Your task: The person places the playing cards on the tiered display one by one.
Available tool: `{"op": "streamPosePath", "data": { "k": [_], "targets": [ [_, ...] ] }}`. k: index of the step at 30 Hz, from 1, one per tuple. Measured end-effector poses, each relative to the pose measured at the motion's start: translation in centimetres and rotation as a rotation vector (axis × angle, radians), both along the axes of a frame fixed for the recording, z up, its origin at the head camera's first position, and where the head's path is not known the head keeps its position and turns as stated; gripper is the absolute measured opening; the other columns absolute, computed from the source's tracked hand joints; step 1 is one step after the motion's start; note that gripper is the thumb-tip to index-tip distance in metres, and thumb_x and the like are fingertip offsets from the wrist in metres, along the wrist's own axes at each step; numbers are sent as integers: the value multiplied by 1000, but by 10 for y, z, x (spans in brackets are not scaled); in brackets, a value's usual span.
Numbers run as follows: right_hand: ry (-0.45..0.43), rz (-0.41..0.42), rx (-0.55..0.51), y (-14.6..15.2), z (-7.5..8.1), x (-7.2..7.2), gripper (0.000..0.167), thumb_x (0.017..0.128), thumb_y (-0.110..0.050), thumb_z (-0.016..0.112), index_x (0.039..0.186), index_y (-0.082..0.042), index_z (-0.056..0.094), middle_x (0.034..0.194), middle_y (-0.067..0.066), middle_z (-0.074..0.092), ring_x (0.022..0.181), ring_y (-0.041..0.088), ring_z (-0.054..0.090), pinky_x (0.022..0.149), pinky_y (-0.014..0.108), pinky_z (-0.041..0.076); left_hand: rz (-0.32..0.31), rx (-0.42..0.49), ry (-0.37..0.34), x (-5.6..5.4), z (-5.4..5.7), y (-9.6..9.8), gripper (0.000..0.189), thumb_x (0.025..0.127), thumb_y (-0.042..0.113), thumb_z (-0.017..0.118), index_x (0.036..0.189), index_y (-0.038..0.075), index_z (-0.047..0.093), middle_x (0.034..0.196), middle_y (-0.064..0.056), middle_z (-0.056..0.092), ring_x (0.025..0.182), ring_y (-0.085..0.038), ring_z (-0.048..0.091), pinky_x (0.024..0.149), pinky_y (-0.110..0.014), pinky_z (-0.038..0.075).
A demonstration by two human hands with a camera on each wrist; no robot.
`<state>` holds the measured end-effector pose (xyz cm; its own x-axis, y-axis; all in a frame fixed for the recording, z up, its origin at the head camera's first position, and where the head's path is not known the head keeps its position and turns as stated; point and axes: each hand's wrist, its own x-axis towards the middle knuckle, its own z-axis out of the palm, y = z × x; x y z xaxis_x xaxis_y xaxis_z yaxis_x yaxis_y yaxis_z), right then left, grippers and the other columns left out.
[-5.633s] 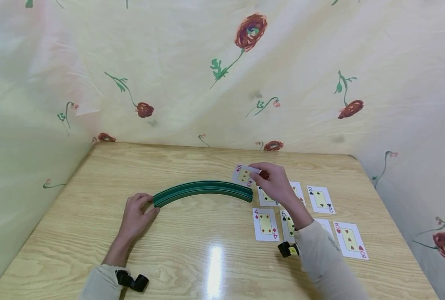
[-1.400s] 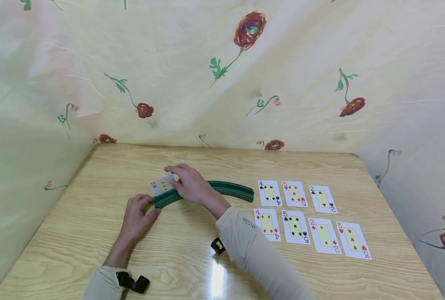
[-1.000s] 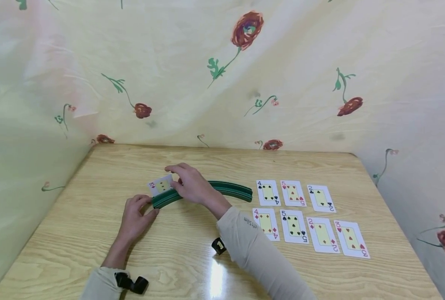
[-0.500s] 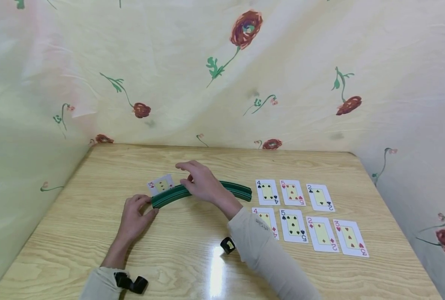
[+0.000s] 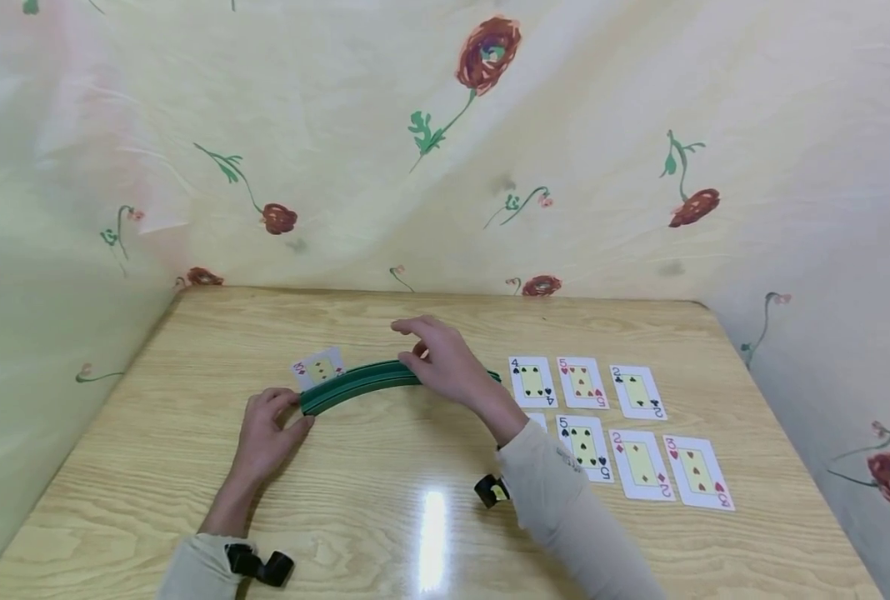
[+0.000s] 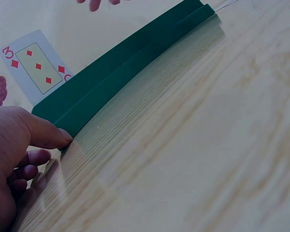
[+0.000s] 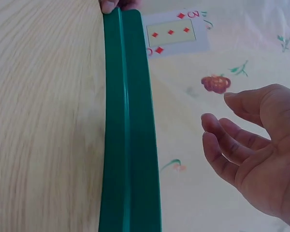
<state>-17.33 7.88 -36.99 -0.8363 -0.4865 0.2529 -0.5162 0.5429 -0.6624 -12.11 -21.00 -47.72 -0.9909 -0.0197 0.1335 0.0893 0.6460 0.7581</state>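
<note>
The likely light, stiff rack (image 5: 355, 386) is aptly end-pinched by the left hand (image 5: 267, 433), the right hand (image 5: 448, 362) relaxed and empty beyond.

Wood-grain table (image 5: 355, 517) with a curved green rack (image 5: 362, 387) and seven face-up playing cards (image 5: 584, 448).

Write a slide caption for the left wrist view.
Left hand gripping one end of a curved green rack, the three of diamonds partly hidden behind it.
</note>
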Motion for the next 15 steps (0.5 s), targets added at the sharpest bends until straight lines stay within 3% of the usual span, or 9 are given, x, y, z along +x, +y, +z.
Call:
{"op": "streamPosePath", "data": {
  "k": [15],
  "targets": [
    [64,-65,9,45,4,5,40,95,-8,66,134,-3,60,135,17,62,89,24,70,74,32,59,-5,6,9,0,0,-1,29,86,4,73,113,-7,68,122,-23,59,117,-35,44,96,-46,33]
  ]
}}
